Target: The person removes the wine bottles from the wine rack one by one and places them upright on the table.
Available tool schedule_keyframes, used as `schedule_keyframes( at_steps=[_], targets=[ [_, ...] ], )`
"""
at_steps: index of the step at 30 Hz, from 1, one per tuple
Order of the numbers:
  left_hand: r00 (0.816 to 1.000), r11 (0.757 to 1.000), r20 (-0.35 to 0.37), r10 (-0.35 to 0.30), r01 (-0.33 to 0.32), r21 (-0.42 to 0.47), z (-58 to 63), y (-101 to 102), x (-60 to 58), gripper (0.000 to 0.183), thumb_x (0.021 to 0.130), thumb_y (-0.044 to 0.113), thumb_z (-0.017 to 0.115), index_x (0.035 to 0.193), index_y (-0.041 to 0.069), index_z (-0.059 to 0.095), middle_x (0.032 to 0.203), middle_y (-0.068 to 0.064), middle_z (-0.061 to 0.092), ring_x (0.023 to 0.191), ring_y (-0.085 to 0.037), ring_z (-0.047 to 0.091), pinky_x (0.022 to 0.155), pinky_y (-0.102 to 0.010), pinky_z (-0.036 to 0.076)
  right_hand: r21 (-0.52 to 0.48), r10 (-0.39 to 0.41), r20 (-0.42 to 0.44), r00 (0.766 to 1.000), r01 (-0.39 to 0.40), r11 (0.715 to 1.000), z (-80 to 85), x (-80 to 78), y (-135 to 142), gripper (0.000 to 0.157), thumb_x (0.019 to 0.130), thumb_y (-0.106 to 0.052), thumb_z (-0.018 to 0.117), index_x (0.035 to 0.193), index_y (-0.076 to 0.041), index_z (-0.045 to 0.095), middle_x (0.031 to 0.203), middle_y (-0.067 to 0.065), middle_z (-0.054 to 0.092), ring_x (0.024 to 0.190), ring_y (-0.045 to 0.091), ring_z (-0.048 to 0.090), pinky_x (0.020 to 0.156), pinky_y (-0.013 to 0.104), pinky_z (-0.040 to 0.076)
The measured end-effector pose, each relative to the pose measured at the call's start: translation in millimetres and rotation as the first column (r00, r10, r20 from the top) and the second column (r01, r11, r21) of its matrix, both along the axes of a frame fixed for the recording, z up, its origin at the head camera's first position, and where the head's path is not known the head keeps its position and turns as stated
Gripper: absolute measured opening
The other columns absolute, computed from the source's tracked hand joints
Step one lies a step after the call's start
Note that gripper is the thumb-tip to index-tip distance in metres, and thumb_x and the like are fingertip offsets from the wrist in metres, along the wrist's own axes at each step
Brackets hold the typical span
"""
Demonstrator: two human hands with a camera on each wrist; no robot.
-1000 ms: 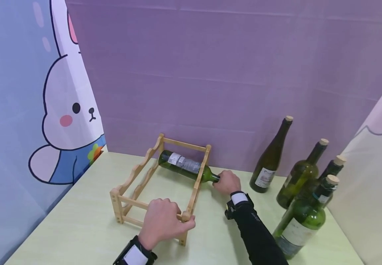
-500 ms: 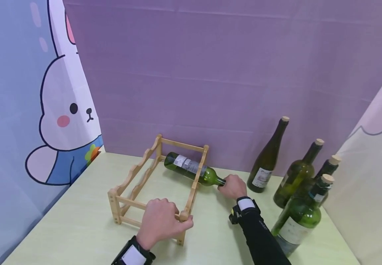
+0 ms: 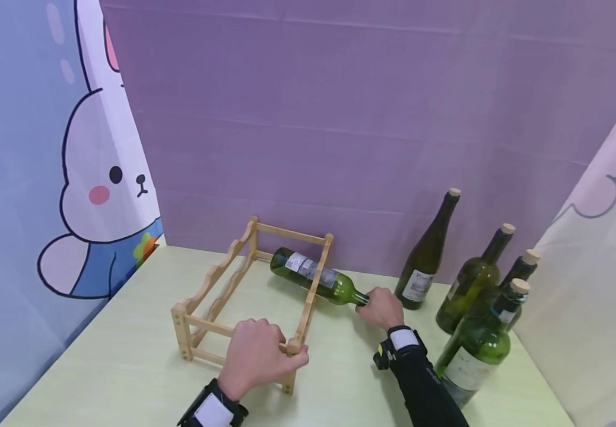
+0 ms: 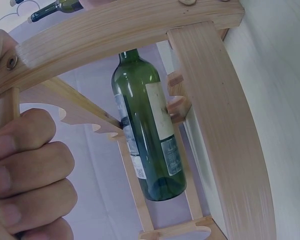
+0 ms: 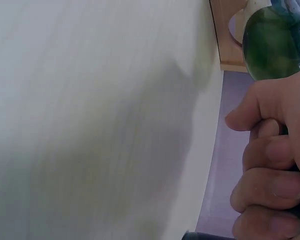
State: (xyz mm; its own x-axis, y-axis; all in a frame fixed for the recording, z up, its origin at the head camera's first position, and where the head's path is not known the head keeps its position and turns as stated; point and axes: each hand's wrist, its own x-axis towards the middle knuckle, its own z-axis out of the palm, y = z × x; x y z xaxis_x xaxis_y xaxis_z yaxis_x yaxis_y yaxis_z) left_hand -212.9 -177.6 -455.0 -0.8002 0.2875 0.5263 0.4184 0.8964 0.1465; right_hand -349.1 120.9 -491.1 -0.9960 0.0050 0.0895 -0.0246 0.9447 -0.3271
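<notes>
A wooden wine rack (image 3: 217, 273) with scalloped rails stands on the table. Curled round its near right corner, my left hand (image 3: 259, 356) grips the front top bar; the left wrist view shows those fingers (image 4: 37, 160) bent around the wood. A green wine bottle (image 3: 308, 270) with a white-and-grey label lies across the rack's far part, its neck pointing right past the right-hand rail. My right hand (image 3: 381, 308) holds the bottle by its neck, hiding the mouth end. Up close in the right wrist view, the bottle's green shoulder (image 5: 270, 45) shows beyond the curled fingers.
Several corked wine bottles stand upright at the right: a tall brown-green bottle (image 3: 426, 255) near the purple backdrop (image 3: 297, 118), then a dark green bottle (image 3: 470, 284), and a green bottle (image 3: 473, 350) nearest. Pale table surface (image 3: 110, 356) extends to the left.
My right hand has drawn the bottle to the right, so its base sits farther from the rack's left rail. The left hand keeps its grip on the rack.
</notes>
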Motion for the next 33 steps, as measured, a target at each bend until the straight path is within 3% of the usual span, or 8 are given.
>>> schedule_keyframes(
  at_steps=[15,25,33],
  targets=[
    [1.0,1.0,0.001,-0.004,0.004,0.007,-2.6,-1.6,-1.6,0.066,0.076,0.067,0.065,0.045,0.028,0.022,0.048,0.015,0.012,0.044,-0.004,0.02,0.043,-0.023,0.018,0.006,-0.047,0.001,0.999,0.047,0.999,3.9,28.1,8.5,0.028,0.079,-0.028,0.075,0.062,-0.014,0.058,0.059,-0.002,0.054,0.054,0.016,0.049,0.05,0.03,0.034],
    [1.0,1.0,0.009,-0.008,0.007,0.013,-1.4,-2.1,-2.5,0.065,0.076,0.068,0.065,0.045,0.028,0.023,0.049,0.016,0.012,0.044,-0.004,0.021,0.043,-0.023,0.018,0.022,-0.062,-0.047,0.997,0.063,0.998,8.4,46.6,13.9,0.028,0.078,-0.027,0.075,0.061,-0.014,0.057,0.056,-0.002,0.053,0.053,0.016,0.048,0.049,0.031,0.034],
    [0.998,1.0,0.057,0.0,0.0,0.005,-1.9,-1.3,-2.9,0.065,0.076,0.069,0.065,0.044,0.028,0.026,0.048,0.015,0.013,0.043,-0.004,0.023,0.043,-0.024,0.02,-0.017,-0.093,-0.047,0.995,0.092,0.996,9.0,59.8,12.9,0.024,0.078,-0.025,0.075,0.063,-0.013,0.061,0.055,-0.003,0.052,0.052,0.016,0.047,0.047,0.031,0.033]
  ],
)
